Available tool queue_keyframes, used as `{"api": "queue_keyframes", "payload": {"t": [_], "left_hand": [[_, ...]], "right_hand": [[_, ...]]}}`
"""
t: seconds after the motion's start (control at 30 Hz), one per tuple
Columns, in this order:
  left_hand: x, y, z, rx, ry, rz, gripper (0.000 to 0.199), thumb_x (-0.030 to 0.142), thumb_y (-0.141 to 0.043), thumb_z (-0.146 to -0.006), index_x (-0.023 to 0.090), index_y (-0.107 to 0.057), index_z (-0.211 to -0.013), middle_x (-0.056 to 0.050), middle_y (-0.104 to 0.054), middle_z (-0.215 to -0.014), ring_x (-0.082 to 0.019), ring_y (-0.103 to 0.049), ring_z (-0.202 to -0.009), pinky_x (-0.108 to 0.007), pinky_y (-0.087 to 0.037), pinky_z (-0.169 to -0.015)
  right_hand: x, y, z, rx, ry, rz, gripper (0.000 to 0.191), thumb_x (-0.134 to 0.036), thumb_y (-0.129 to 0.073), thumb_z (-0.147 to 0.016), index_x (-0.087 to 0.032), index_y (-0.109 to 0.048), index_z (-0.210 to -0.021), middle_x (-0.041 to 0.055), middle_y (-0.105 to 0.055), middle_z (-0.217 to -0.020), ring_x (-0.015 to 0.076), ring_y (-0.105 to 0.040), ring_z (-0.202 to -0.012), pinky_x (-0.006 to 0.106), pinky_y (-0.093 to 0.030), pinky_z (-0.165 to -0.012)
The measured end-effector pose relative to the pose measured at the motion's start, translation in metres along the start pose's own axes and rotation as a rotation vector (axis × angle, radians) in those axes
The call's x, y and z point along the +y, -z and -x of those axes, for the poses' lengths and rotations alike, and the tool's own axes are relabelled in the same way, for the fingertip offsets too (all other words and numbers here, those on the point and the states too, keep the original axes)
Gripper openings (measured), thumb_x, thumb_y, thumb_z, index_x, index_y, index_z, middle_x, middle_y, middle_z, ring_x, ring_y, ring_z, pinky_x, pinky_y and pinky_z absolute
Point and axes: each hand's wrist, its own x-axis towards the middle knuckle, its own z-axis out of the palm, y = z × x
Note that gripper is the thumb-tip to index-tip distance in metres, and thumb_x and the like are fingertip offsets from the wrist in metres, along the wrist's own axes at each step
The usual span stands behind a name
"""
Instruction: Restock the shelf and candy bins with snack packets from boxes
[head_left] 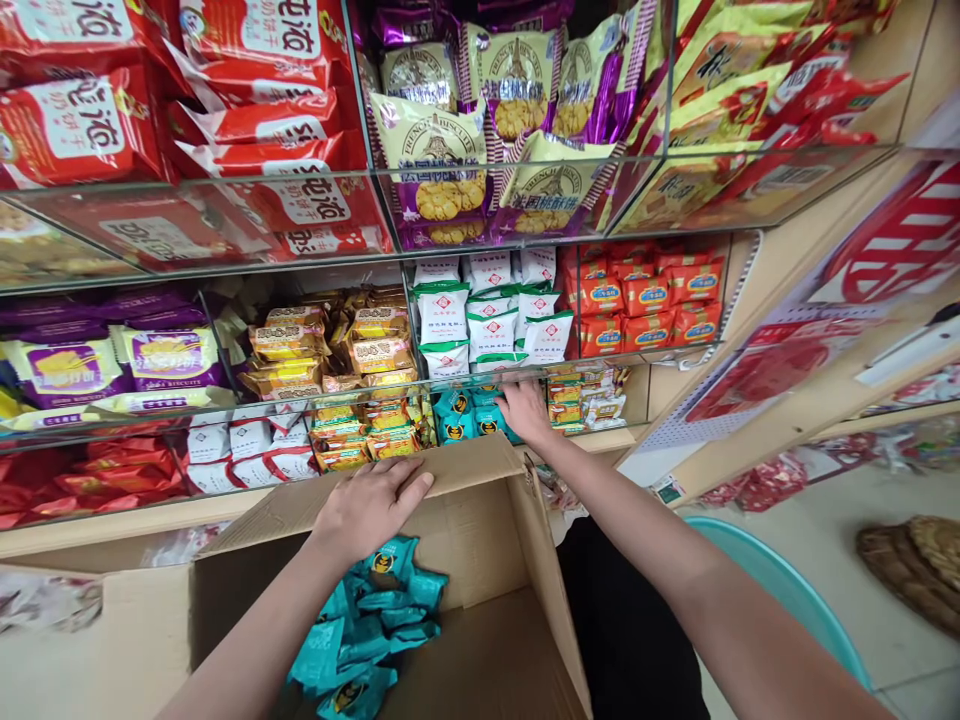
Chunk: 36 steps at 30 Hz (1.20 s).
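Teal shelf packets (456, 418) sit just left of my right hand (525, 408), the nearer one, can't tell if its bent fingers grip any; my left hand (373, 508) lies unclenched on the carton flap (469, 466) above the teal carton packets (367, 632).

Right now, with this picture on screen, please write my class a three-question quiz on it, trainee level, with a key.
1. Multiple choice: on the shelves, which packets is the right hand beside? A) purple-and-cream; B) teal packets; C) large red-and-white.
2. True or false: the packets inside the cardboard box are red.
3. Fill in the blank: the ____ hand rests on the box's flap.

Key:
1. B.
2. False; the packets in the box are teal.
3. Left; the left hand lies there.
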Motion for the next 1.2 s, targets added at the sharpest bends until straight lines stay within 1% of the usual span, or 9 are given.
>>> {"api": "queue_keyframes", "payload": {"t": [0.1, 0.2, 0.3, 0.4, 0.6, 0.77, 0.93, 1.07, 1.2], "left_hand": [[0.000, 0.000, 0.001, -0.002, -0.002, -0.007, 0.057, 0.060, -0.019, -0.079, 0.032, -0.049, -0.118, -0.001, -0.054, -0.121, -0.024, -0.048, -0.109, -0.040, -0.034, -0.091], [0.001, 0.000, 0.001, -0.007, -0.005, -0.011, 0.058, 0.060, -0.017, -0.079, 0.031, -0.049, -0.118, -0.001, -0.054, -0.121, -0.024, -0.048, -0.109, -0.040, -0.034, -0.091], [0.001, 0.001, 0.001, -0.017, 0.002, -0.005, 0.058, 0.061, -0.018, -0.079, 0.031, -0.048, -0.119, -0.001, -0.053, -0.121, -0.024, -0.047, -0.110, -0.040, -0.034, -0.092], [0.001, 0.001, 0.000, -0.014, 0.012, 0.011, 0.056, 0.060, -0.020, -0.079, 0.032, -0.048, -0.119, -0.001, -0.053, -0.122, -0.024, -0.046, -0.111, -0.040, -0.033, -0.093], [-0.001, 0.000, 0.000, 0.001, 0.012, 0.007, 0.055, 0.059, -0.020, -0.079, 0.033, -0.048, -0.118, -0.001, -0.054, -0.120, -0.025, -0.048, -0.109, -0.041, -0.035, -0.090], [0.000, 0.000, 0.001, -0.001, 0.011, -0.008, 0.056, 0.060, -0.018, -0.079, 0.034, -0.047, -0.118, 0.000, -0.053, -0.122, -0.025, -0.048, -0.108, -0.041, -0.035, -0.090], [0.000, 0.001, 0.002, -0.005, 0.013, -0.014, 0.057, 0.061, -0.017, -0.079, 0.034, -0.048, -0.118, 0.001, -0.052, -0.123, -0.025, -0.047, -0.110, -0.043, -0.035, -0.091], [0.001, 0.002, 0.003, -0.013, 0.026, -0.025, 0.057, 0.060, -0.017, -0.079, 0.032, -0.046, -0.120, 0.000, -0.051, -0.124, -0.025, -0.044, -0.113, -0.043, -0.033, -0.093], [0.001, 0.002, 0.002, -0.017, 0.029, -0.036, 0.058, 0.060, -0.016, -0.079, 0.032, -0.047, -0.120, -0.001, -0.051, -0.124, -0.025, -0.045, -0.112, -0.042, -0.033, -0.092]], "right_hand": [[-0.004, 0.000, 0.003, -0.092, 0.139, -0.004, 0.026, -0.030, -0.046, -0.082, -0.018, -0.058, -0.102, 0.0113, -0.053, -0.105, 0.0258, -0.044, -0.099, 0.036, -0.035, -0.086], [-0.010, -0.001, -0.002, -0.158, 0.276, 0.001, 0.036, -0.030, -0.048, -0.082, -0.021, -0.049, -0.117, 0.0100, -0.052, -0.111, 0.0244, -0.046, -0.099, 0.035, -0.036, -0.086], [-0.016, -0.001, -0.013, -0.212, 0.321, 0.004, 0.043, -0.033, -0.049, -0.082, -0.022, -0.043, -0.123, 0.0110, -0.055, -0.110, 0.0257, -0.051, -0.096, 0.035, -0.040, -0.081], [-0.023, -0.005, -0.027, -0.251, 0.371, -0.041, 0.042, -0.032, -0.054, -0.079, -0.025, -0.047, -0.119, 0.0093, -0.059, -0.106, 0.0267, -0.055, -0.092, 0.035, -0.042, -0.077], [-0.036, -0.008, -0.045, -0.352, 0.414, -0.128, 0.044, -0.023, -0.059, -0.072, -0.029, -0.051, -0.115, 0.0030, -0.059, -0.111, 0.0244, -0.056, -0.094, 0.031, -0.044, -0.076], [-0.037, 0.002, -0.035, -0.342, 0.387, -0.136, 0.038, -0.026, -0.053, -0.077, -0.036, -0.050, -0.113, -0.0024, -0.058, -0.113, 0.0209, -0.056, -0.094, 0.028, -0.042, -0.074], [-0.034, 0.009, -0.022, -0.268, 0.451, -0.038, 0.028, -0.033, -0.043, -0.083, -0.030, -0.054, -0.108, 0.0028, -0.064, -0.094, 0.0191, -0.057, -0.083, 0.026, -0.039, -0.067], [-0.021, 0.013, -0.003, -0.195, 0.323, -0.059, 0.032, -0.040, -0.040, -0.085, -0.026, -0.054, -0.110, 0.0045, -0.064, -0.095, 0.0172, -0.059, -0.083, 0.024, -0.038, -0.067], [0.005, 0.026, 0.025, -0.115, 0.026, 0.012, 0.042, -0.050, -0.035, -0.085, -0.022, -0.050, -0.112, 0.0070, -0.065, -0.093, 0.0198, -0.061, -0.080, 0.025, -0.039, -0.066]]}}
